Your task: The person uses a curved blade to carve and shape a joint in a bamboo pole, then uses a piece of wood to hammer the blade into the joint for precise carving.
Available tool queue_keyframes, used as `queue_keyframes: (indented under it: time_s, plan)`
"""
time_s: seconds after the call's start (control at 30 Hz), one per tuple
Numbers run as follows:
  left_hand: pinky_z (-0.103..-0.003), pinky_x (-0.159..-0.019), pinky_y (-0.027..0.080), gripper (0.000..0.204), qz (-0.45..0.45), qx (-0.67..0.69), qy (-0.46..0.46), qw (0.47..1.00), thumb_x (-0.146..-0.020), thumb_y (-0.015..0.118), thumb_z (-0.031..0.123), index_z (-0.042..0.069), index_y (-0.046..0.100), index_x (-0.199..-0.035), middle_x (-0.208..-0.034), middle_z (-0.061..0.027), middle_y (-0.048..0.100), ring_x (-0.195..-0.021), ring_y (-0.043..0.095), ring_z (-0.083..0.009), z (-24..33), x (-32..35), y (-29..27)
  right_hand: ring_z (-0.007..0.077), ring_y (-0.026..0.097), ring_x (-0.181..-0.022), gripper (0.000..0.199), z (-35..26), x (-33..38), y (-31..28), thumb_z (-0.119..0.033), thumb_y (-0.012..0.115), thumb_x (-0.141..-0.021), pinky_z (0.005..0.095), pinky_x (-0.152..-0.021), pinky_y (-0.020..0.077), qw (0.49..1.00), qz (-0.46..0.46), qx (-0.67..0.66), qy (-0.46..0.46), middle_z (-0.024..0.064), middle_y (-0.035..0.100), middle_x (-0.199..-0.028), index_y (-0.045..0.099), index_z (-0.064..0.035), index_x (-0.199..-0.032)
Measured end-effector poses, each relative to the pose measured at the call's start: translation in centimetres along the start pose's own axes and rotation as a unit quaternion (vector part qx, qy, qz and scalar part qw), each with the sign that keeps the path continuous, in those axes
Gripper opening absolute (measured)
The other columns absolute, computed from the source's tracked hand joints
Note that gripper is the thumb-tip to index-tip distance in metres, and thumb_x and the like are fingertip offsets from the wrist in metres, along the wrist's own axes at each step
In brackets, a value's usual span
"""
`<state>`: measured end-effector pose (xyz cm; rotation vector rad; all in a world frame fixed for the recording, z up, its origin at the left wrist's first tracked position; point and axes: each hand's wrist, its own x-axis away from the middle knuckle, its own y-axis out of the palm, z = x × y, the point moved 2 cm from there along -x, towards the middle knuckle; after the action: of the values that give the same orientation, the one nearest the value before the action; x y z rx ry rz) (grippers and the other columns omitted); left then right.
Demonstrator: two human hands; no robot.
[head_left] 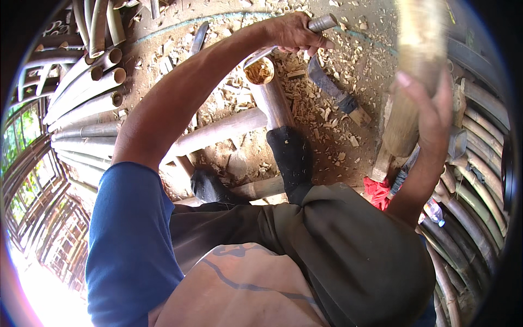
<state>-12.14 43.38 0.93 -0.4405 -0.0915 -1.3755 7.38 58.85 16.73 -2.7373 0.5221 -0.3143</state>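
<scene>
My left hand (294,34) is closed round the thick round handle (322,23) of a chisel. Its metal blade (260,55) reaches the open end of a bamboo pole (273,98), which has pale chips inside its mouth. That pole leans up near my dark-socked foot and joins or rests against a bamboo crosspiece (223,131); I cannot tell which. Off to the right, my right hand (427,109) grips a heavy wooden mallet (417,49), raised and blurred by motion. The mallet is apart from the chisel.
A broad knife with a wrapped handle (332,87) lies among wood shavings beyond the pole. Another blade (199,38) lies farther left. Bamboo poles (90,87) are stacked at left, more (479,141) at right. A red cloth (377,192) and a plastic bottle (434,211) are at right.
</scene>
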Motion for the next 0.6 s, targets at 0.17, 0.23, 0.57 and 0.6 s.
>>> queue_keyframes:
  time_s: [0.17,0.23,0.57,0.6]
  plan:
    - [-0.030,-0.050,0.051,0.046,0.009,0.004,0.000,1.000,-0.088,0.081,0.051,0.007,0.075,-0.099,-0.073,-0.0044,0.069,-0.056,0.061,-0.0124,0.0,0.7,-0.4,0.0398,0.061,-0.120,0.083,3.1,-1.1,5.2,-0.026,0.079,-0.085,0.0443,-0.112,0.0422,0.973,-0.015,0.227,-0.033,0.0259,0.062,-0.125,0.040,0.0094,-0.149]
    - [-0.030,-0.051,0.051,0.046,0.016,0.006,-0.005,1.000,-0.088,0.081,0.051,0.007,0.074,-0.099,-0.073,-0.0043,0.069,-0.056,0.061,-0.0124,-0.2,1.6,-0.5,0.0330,0.063,-0.120,0.085,2.6,-2.5,3.2,-0.027,0.080,-0.084,0.0427,-0.106,0.0476,0.989,-0.110,0.092,-0.022,0.0265,0.061,-0.131,0.040,0.0073,-0.150]
    - [-0.030,-0.052,0.052,0.044,0.056,0.044,0.001,0.997,-0.090,0.080,0.050,0.007,0.074,-0.098,-0.072,-0.0037,0.069,-0.056,0.061,-0.0127,-0.5,4.5,-1.9,0.0393,0.052,-0.135,0.098,-0.2,-3.6,4.7,-0.028,0.084,-0.083,0.0441,-0.115,0.0381,0.949,-0.105,0.285,-0.080,0.0324,0.048,-0.146,0.030,0.0174,-0.151]
    - [-0.030,-0.052,0.052,0.044,0.059,0.051,0.001,0.997,-0.090,0.080,0.050,0.007,0.074,-0.098,-0.072,-0.0037,0.069,-0.056,0.061,-0.0127,-0.6,5.0,-1.7,0.0420,0.048,-0.142,0.103,-0.3,-3.7,5.1,-0.029,0.084,-0.083,0.0451,-0.121,0.0344,0.932,-0.113,0.333,-0.085,0.0345,0.045,-0.153,0.027,0.0197,-0.153]
